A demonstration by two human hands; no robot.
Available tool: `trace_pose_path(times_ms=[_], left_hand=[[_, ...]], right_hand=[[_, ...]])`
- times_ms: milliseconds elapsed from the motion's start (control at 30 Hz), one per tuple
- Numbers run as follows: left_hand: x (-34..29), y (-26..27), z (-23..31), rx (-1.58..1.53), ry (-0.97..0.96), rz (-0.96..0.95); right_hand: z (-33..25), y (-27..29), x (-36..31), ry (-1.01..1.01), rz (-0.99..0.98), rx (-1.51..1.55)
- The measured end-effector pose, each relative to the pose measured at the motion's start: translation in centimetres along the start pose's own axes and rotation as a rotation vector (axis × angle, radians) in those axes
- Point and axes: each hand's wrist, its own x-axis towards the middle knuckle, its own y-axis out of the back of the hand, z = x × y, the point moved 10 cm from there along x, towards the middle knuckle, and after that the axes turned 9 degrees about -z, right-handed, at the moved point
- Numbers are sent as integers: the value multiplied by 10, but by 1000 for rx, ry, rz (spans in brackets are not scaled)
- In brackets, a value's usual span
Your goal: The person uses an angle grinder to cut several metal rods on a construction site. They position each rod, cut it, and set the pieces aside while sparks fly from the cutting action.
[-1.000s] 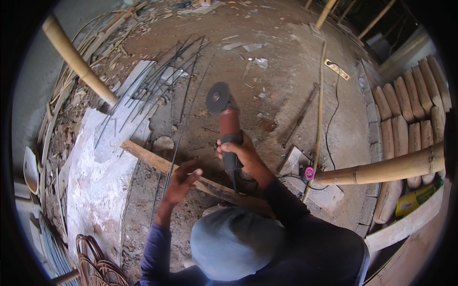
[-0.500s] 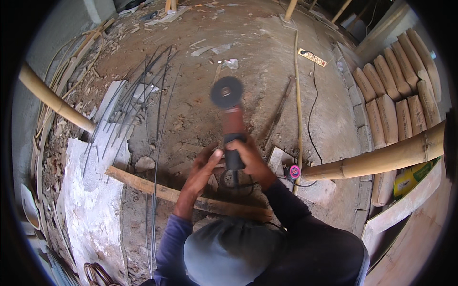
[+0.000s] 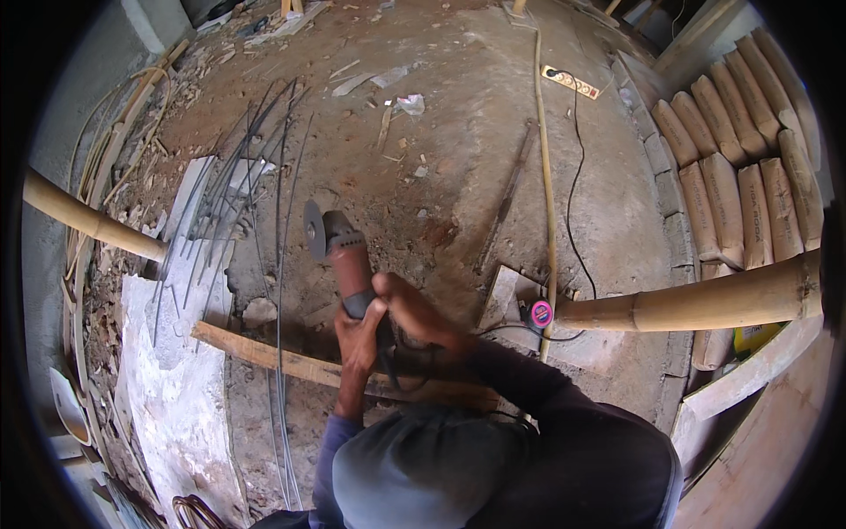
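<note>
An angle grinder (image 3: 353,267) with a reddish-brown body is held between my hands, its head pointing away from me and to the left. Its dark cutting disc (image 3: 315,230) stands nearly upright, tilted aside. My left hand (image 3: 359,339) is closed around the dark rear handle, thumb up along it. Against the same handle from the right, my right hand (image 3: 414,309) is closed too, its fingers partly hidden. Left of the disc, apart from it, thin steel rods (image 3: 280,189) lie across the ground. Below my wrists runs a wooden plank (image 3: 256,348).
A white-stained board (image 3: 176,379) lies at left. Bamboo poles (image 3: 705,295) slant in from both sides. On the right are a pink-and-black tape measure (image 3: 540,314), a power strip (image 3: 570,82) with a black cord, and stacked brown paper sacks (image 3: 723,203).
The grinder has swung left and its disc has turned from face-up to nearly edge-on. My left hand, loose beside the tool before, is now closed on its handle.
</note>
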Motion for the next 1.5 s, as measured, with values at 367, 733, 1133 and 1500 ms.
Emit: trace_pose_path(times_ms=[367,733,1133,1500], left_hand=[[-21,26,-57,-144,137,-2],[-28,37,-34,6,111,14],[23,-57,-14,383,33,44],[41,-134,36,841,-255,-606]], right_hand=[[54,288,-78,-519,798,-967],[-8,380,-158,-528,1273,-1380],[-49,63,-66,-149,306,-348],[-3,178,-67,-196,652,-62]])
